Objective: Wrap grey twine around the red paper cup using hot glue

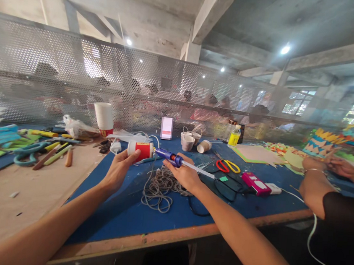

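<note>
Paper cup (142,149) is gripped by left fingers (133,156); right fingers (168,163) grip glue gun (170,156).

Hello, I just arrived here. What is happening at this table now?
The left hand holds a red and white paper cup on its side. The right hand holds a glue gun, its tip at the cup's base or rim; I cannot tell which. Grey cord lies below them. At right, another person's hands are also busy.
</note>
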`<state>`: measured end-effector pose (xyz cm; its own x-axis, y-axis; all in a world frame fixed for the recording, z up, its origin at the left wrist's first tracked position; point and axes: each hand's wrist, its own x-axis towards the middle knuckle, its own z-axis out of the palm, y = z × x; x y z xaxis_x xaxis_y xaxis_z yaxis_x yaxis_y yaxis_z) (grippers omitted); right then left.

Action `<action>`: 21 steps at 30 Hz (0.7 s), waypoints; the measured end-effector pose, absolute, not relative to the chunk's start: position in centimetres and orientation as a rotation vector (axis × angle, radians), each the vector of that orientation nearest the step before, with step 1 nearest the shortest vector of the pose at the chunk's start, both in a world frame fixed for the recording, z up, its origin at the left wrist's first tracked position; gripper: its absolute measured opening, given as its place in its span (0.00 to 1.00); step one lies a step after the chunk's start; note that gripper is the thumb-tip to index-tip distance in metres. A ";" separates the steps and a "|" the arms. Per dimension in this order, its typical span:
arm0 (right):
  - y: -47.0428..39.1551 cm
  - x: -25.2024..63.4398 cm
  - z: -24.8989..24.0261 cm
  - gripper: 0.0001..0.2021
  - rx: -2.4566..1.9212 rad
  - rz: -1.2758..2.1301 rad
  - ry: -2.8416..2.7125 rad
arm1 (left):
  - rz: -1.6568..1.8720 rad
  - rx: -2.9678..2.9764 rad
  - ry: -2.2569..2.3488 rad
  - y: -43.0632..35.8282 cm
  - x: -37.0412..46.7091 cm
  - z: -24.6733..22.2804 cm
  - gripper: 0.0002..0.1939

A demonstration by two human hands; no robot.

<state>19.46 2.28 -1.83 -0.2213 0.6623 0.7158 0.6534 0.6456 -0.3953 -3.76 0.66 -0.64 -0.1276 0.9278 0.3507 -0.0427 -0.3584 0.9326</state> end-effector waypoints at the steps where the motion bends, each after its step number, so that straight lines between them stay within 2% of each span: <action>1: 2.3 19.5 -1.8 0.20 -1.035 0.004 -1.922 | 1.596 1.361 1.050 0.7 -3.8 -0.6 0.30; 21: 2.3 19.5 -1.6 0.24 -1.051 -0.010 -1.908 | 1.565 1.343 0.977 0.6 -3.7 -0.9 0.26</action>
